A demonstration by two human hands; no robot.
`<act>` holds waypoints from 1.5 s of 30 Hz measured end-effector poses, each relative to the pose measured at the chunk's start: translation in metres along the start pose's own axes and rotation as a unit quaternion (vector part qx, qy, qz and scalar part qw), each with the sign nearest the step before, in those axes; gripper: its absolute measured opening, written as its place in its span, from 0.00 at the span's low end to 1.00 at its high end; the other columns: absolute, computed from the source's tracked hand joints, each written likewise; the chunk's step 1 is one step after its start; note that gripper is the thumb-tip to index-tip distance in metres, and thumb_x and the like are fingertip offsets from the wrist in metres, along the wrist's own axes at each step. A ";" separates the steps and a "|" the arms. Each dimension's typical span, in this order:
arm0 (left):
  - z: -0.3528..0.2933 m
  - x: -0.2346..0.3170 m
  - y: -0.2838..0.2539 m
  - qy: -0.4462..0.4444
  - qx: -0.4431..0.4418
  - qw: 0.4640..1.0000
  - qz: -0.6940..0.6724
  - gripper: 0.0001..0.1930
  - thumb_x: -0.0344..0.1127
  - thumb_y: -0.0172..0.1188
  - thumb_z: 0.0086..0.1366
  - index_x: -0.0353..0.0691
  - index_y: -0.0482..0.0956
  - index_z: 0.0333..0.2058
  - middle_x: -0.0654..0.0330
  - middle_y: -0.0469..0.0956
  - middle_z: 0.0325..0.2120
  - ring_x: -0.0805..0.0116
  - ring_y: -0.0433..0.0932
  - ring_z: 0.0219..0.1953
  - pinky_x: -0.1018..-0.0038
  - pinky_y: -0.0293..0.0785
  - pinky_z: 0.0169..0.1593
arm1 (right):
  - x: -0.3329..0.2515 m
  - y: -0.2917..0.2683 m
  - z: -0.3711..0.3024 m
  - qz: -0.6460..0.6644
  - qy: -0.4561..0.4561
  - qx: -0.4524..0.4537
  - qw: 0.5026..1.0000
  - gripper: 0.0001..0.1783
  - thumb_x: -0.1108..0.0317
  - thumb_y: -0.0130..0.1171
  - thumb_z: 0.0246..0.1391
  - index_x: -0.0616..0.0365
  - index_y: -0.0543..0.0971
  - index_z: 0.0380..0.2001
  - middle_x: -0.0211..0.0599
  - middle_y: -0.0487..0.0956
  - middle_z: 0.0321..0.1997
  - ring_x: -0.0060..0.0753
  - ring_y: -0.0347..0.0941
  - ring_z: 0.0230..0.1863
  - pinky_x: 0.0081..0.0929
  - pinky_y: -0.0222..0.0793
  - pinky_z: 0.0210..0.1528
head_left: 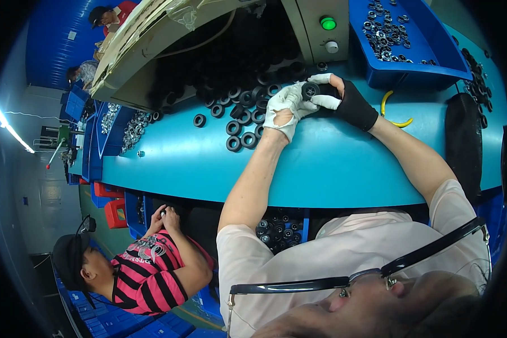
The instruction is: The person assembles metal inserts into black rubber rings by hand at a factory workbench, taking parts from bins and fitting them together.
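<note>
Over the far middle of the table, my two hands meet around a small toy-like wheel (310, 90), a black tyre with a shiny spoked hub. My left hand (286, 107), in a white glove, is closed on its left side. From the right, my right hand (352, 103), in a black fingerless glove with white finger wraps, pinches toward the wheel with bent fingers. The fingers partly hide its edges. Loose black rubber tyres (233, 143) lie just left of my left hand. More tyres are heaped behind them, under the machine's opening.
A machine (319, 28) with a green button stands behind my hands. Blue bin (417, 72) at far right holds shiny hubs. A yellow curved piece (384, 105) and black padded roll (462, 146) lie on the turquoise table (169, 176). A co-worker (152, 270) sits at my left.
</note>
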State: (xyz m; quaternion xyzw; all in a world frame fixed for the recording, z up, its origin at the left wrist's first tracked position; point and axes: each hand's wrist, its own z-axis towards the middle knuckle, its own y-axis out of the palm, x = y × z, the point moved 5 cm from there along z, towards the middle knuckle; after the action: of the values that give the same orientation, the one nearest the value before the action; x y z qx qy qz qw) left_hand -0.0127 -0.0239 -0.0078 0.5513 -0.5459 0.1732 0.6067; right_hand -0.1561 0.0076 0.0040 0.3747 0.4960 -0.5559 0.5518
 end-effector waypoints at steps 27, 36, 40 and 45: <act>-0.068 0.050 -0.002 0.054 0.008 0.979 0.198 0.14 0.39 0.54 0.64 0.31 0.74 0.32 0.57 0.74 0.27 0.69 0.76 0.22 0.73 0.75 0.29 | 0.003 -0.008 0.032 -0.411 -0.038 0.033 0.910 0.18 0.74 0.51 0.50 0.56 0.74 0.46 0.54 0.75 0.39 0.53 0.71 0.44 0.40 0.67 0.46; -0.252 0.019 -0.078 -0.260 -0.160 0.754 0.581 0.17 0.39 0.63 0.57 0.31 0.77 0.39 0.56 0.78 0.21 0.71 0.77 0.21 0.77 0.72 0.23 | 0.005 -0.012 0.048 -0.442 -0.109 0.005 0.891 0.10 0.66 0.55 0.51 0.62 0.76 0.30 0.52 0.76 0.27 0.51 0.74 0.31 0.42 0.68 0.35; -0.213 0.042 -0.067 -0.292 -0.096 0.822 0.480 0.15 0.44 0.57 0.62 0.36 0.77 0.37 0.61 0.76 0.21 0.73 0.78 0.21 0.77 0.74 0.23 | -0.001 -0.015 0.042 -0.439 -0.052 -0.008 0.897 0.09 0.72 0.56 0.44 0.63 0.75 0.31 0.55 0.75 0.27 0.54 0.72 0.34 0.41 0.68 0.37; -0.080 0.080 -0.021 0.020 -0.053 0.905 0.422 0.15 0.36 0.54 0.63 0.31 0.75 0.43 0.59 0.78 0.28 0.72 0.77 0.32 0.76 0.74 0.37 | 0.050 -0.033 0.037 -0.470 -0.135 0.057 0.870 0.13 0.69 0.54 0.53 0.60 0.74 0.42 0.51 0.77 0.36 0.49 0.74 0.39 0.37 0.69 0.40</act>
State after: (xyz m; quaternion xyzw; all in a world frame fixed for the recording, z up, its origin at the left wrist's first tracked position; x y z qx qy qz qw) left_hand 0.0695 0.0066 0.0672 0.2330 -0.7236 0.3945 0.5162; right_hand -0.1893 -0.0438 -0.0308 0.0493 0.5016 -0.8221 0.2648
